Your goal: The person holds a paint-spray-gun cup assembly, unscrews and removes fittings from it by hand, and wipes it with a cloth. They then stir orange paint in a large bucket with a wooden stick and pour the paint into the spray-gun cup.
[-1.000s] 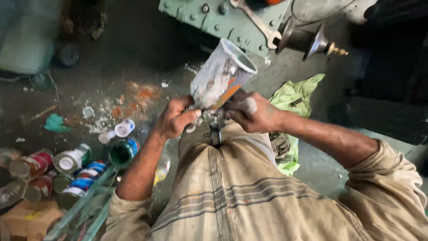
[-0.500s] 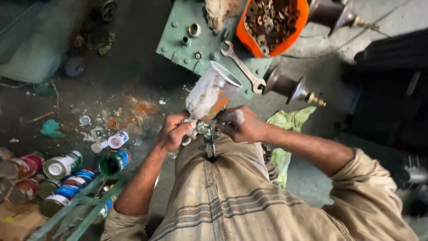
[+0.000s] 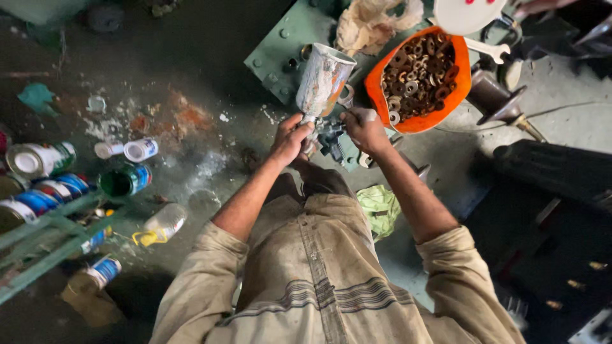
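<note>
I hold a spray gun [image 3: 328, 137] in front of my chest, with its paint-smeared metal cup [image 3: 324, 79] standing upright on top. My left hand [image 3: 290, 140] grips the gun just under the cup. My right hand [image 3: 364, 127] is closed on the gun's body from the right side. Below the gun lie my lap and striped beige shirt [image 3: 325, 280].
An orange bowl [image 3: 381, 81] full of rusty washers sits on a green metal plate [image 3: 280, 48], with a rag [image 3: 370, 25] and a spanner [image 3: 488, 50] nearby. Several paint cans [image 3: 38, 159] and a green frame [image 3: 44, 236] stand left. A green cloth [image 3: 381, 207] lies right of my knee.
The view has shifted, so the bowl and green plate sit lower in frame. The cup has swung from tilted to upright. Both hands kept their grip on the gun.
</note>
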